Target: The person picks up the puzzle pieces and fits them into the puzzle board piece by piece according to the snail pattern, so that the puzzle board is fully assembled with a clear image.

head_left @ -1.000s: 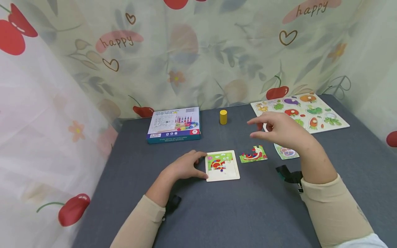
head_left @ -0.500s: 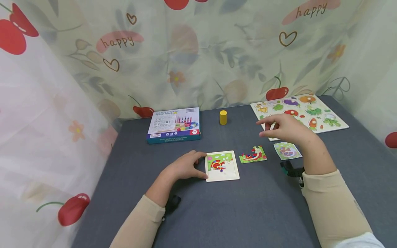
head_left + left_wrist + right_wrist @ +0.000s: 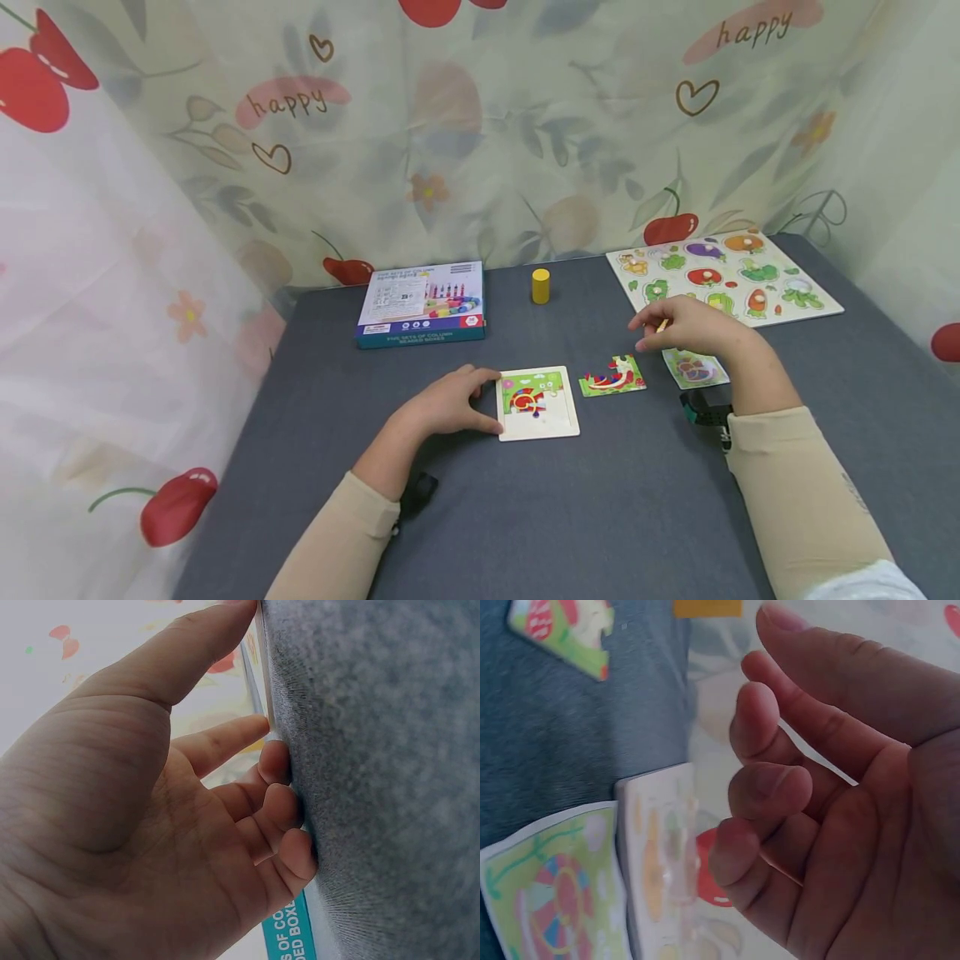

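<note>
My left hand (image 3: 448,400) is at the left side of a white-rimmed jigsaw puzzle board (image 3: 562,422), index fingertip and thumb tip touching its edge. In the left wrist view, the thumb and index finger reach out fairly straight to the board's edge. Part of a colourful snail picture fills the board's upper left. Just right of it lies an L-shaped bit of puzzle (image 3: 611,380), green with red and white. My right hand (image 3: 693,325) hovers above and right of that bit. In the right wrist view, its fingers are loosely bent with nothing between them.
A snail picture card (image 3: 693,372) lies below my right hand. Behind it rests a large vegetable puzzle board (image 3: 806,268). A yellow cylinder (image 3: 541,287) stands at the back, with a flat teal box (image 3: 422,337) to its left. A printed curtain hangs behind the table.
My right hand has moved slightly right and down from above the vegetable board towards the loose puzzle bit. My left hand and the snail puzzle board have stayed put.
</note>
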The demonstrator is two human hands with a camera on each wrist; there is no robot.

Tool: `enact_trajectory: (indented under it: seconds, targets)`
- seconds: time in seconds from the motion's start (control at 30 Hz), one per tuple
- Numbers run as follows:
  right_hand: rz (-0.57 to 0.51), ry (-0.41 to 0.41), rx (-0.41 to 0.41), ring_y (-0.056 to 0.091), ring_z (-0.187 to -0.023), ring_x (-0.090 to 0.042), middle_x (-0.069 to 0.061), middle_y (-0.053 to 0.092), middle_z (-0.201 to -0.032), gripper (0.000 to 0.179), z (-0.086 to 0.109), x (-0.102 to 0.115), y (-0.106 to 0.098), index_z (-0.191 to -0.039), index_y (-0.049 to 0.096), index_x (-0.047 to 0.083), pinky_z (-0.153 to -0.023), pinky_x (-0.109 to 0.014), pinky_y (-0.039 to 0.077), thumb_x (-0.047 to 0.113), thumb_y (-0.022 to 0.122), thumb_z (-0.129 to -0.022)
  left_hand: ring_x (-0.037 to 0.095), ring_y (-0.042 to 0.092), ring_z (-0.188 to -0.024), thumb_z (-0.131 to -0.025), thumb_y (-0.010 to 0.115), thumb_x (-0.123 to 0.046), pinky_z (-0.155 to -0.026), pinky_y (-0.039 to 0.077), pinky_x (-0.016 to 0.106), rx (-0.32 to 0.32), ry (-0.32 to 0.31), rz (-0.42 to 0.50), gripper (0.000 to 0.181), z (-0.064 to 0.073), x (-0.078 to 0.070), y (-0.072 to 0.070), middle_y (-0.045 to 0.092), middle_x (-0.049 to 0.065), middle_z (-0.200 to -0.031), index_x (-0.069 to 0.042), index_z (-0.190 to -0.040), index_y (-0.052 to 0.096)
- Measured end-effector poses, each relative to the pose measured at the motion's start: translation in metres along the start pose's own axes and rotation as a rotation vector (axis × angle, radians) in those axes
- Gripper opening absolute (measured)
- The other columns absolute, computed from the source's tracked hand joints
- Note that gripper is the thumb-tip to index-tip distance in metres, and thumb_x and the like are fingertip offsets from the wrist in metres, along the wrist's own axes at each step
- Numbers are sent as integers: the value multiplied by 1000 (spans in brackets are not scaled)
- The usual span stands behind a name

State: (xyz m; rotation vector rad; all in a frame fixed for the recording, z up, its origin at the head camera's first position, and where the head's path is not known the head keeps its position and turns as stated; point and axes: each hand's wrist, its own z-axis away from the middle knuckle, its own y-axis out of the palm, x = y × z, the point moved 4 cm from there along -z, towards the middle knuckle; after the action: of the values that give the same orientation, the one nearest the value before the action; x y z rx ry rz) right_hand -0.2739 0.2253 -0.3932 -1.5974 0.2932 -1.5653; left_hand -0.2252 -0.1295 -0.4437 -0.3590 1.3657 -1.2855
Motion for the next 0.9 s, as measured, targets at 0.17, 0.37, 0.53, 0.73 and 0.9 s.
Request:
enact_trajectory:
  seconds: [0.17, 0.37, 0.53, 0.73, 0.9]
  targets:
    - [-59, 34, 78, 51, -73, -20, -5, 56, -80, 33, -8, -12, 11, -116, 67, -5, -65, -34, 43, 12, 78, -90, 20, 52, -101, -83, 85, -47, -83, 46, 39, -2, 8, -10, 82, 0, 1, 2, 54, 1, -110, -20, -152, 50]
    - [-57, 76, 115, 49, -69, -17, -4, 57, -80, 30, -15, -20, 21, -110, 68, -2, -59, -30, 41, 12, 81, -87, 20, 52, -100, -83, 85, -47, -83, 46, 39, -13, 21, -19, 82, 1, 1, 2, 53, 2, -110, -19, -151, 51]
    - [-67, 106, 140, 43, -57, -13, -3, 55, -77, 31, -18, -27, 28, -109, 67, -1, -51, -27, 37, 13, 82, -86, 20, 52, -99, -82, 85, -48, -82, 46, 39, -15, 19, -15, 82, 1, 1, 3, 53, 1, -109, -19, -151, 51]
    - [-19, 102, 139, 41, -55, -13, -3, 53, -72, 38, -21, -28, 32, -108, 64, -1, -52, -29, 36, 16, 86, -83, 20, 52, -99, -83, 85, -48, -80, 45, 39, -15, 22, -20, 82, 0, 1, 3, 53, 1, -108, -19, -151, 50]
    - [19, 105, 126, 43, -56, -14, -3, 52, -70, 41, -22, -27, 32, -108, 61, -2, -54, -30, 37, 16, 87, -82, 20, 52, -98, -83, 85, -48, -80, 45, 38, -13, 23, -23, 83, 0, 1, 2, 52, 1, -108, -18, -152, 50]
